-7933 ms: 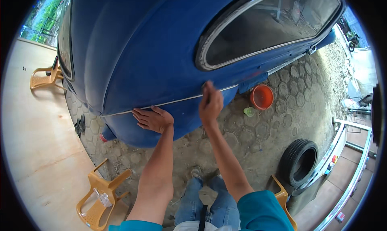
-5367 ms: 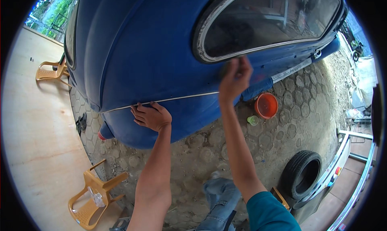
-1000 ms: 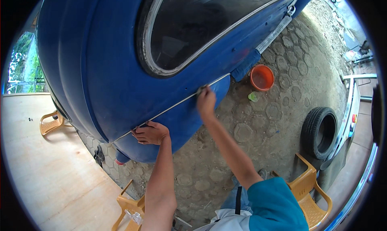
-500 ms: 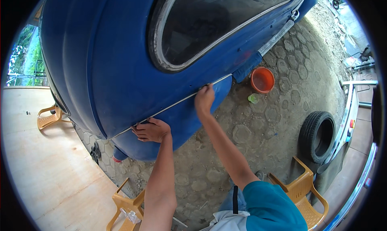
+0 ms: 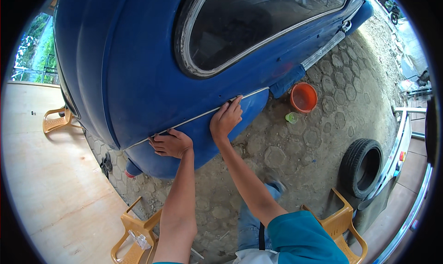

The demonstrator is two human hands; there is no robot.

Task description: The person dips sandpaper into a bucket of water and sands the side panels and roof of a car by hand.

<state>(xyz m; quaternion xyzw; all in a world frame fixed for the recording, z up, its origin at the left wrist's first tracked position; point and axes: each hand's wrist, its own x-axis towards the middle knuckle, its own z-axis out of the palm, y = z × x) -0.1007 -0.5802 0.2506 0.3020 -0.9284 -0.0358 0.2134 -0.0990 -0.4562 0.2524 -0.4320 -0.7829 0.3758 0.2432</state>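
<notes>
A thin pale trim strip point(image 5: 198, 116) runs slantwise along the seam between the blue car body point(image 5: 143, 79) and its rounded blue fender point(image 5: 203, 148). On the strip's left part lies my left hand point(image 5: 174, 144), its fingers spread over the fender and the thumb near the seam. Farther right, my right hand point(image 5: 226, 120) has its fingers bent and closed at the strip, with the fingertips on the seam. Something small and dark shows by those fingertips, too small to make out. The strip's right end reaches a blue running board point(image 5: 287, 82).
Beside the car stand an orange bucket point(image 5: 303, 98) and a small green cup point(image 5: 291, 118) on hexagonal paving. A loose tyre point(image 5: 361, 168) lies at the right. Yellow plastic chairs point(image 5: 339, 225) point(image 5: 134, 234) stand near me. Left is a pale wooden board surface point(image 5: 50, 172).
My right hand has shifted slightly left and turned, its fingers more in view. The left hand stays on the strip. My view has shifted a little, and a leg and shoe show more.
</notes>
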